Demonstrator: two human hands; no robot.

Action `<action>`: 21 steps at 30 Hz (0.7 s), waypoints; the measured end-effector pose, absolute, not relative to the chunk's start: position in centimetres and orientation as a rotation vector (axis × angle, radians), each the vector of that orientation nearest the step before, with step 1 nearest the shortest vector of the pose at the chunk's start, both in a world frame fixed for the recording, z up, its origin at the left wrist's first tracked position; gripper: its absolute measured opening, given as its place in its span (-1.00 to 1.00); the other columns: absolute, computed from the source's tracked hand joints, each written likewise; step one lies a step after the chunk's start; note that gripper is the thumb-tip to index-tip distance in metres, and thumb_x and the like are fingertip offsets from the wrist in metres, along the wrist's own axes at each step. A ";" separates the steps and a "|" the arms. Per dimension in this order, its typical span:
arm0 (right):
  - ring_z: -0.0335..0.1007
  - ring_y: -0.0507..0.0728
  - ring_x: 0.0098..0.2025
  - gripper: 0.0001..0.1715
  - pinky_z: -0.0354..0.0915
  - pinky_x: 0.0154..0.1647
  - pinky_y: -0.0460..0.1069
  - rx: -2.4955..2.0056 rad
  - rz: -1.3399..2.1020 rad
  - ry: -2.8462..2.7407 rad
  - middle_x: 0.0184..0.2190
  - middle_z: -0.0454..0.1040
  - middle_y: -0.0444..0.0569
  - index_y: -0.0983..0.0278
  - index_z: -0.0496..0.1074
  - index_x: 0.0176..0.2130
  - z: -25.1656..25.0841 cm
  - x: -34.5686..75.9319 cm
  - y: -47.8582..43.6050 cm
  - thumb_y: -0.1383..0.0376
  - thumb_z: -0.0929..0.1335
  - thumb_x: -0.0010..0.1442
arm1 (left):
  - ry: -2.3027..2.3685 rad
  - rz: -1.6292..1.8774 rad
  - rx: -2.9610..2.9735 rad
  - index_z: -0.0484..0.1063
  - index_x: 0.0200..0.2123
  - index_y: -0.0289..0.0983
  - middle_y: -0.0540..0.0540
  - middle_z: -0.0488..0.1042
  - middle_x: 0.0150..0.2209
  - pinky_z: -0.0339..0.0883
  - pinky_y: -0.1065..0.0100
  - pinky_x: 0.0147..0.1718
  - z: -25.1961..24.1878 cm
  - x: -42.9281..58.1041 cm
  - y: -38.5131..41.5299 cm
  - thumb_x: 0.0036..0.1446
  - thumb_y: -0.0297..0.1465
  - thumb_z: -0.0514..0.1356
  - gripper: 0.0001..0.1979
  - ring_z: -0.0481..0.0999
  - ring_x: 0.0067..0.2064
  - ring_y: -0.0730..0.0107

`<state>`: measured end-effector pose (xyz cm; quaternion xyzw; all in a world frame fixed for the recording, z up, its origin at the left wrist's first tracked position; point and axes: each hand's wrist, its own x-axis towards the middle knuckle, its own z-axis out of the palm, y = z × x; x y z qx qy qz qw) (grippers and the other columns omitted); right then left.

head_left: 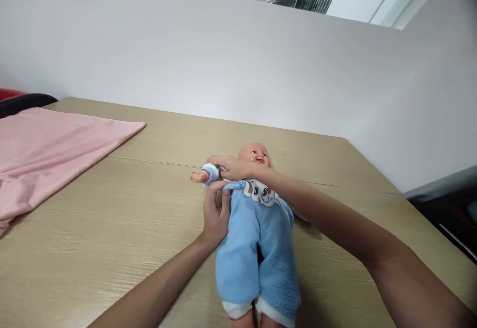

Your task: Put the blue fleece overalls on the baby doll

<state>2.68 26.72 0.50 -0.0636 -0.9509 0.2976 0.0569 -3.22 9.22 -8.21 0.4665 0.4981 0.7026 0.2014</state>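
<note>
A baby doll (254,151) in a fluffy blue outfit (242,238) with white cuffs lies on its back, head away from me. My right hand (234,166) reaches across its chest, fingers closed round the sleeve near the doll's wrist. The doll's small hand (200,176) sticks out of the striped cuff to the left. Below it, my left hand (217,208) rests at the doll's side, its fingers bent round the edge of the blue fabric by the armpit. An animal face is printed on the outfit's chest.
A pink cloth (55,149) is spread over the left part of the wooden table (149,248). Behind the table stands a white wall (223,69). Dark objects show past the table's right edge, and a black and red one at the far left.
</note>
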 end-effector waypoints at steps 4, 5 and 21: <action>0.49 0.20 0.06 -0.57 0.38 0.10 0.05 -0.118 0.889 -2.820 0.04 0.54 0.07 0.30 0.47 0.04 1.8 4.8 27.8 0.50 0.31 0.20 | 1.418 2.080 1.274 0.48 0.02 -0.11 -0.13 0.48 0.01 0.31 0.12 0.19 -8.5 -3.4 9.1 0.53 -0.17 0.15 -0.80 0.47 0.10 0.14; 0.48 0.22 0.10 -0.58 0.37 0.15 0.08 -0.069 0.828 -2.839 0.07 0.54 0.09 0.29 0.50 0.04 2.2 5.2 27.9 0.50 0.31 0.22 | 1.443 2.143 1.264 0.46 0.02 -0.10 -0.13 0.45 0.03 0.29 0.11 0.21 -8.5 -3.4 9.2 0.54 -0.18 0.14 -0.81 0.44 0.12 0.15; 0.48 0.24 0.15 -0.67 0.31 0.20 0.14 -0.153 0.429 -2.939 0.13 0.59 0.15 0.23 0.61 0.07 2.7 6.3 25.3 0.42 0.32 0.44 | 1.274 2.104 1.015 0.38 -0.17 -0.14 0.00 0.41 -0.23 0.38 0.30 -0.12 -6.9 -5.4 9.9 0.41 -0.05 0.27 -0.70 0.43 -0.19 0.31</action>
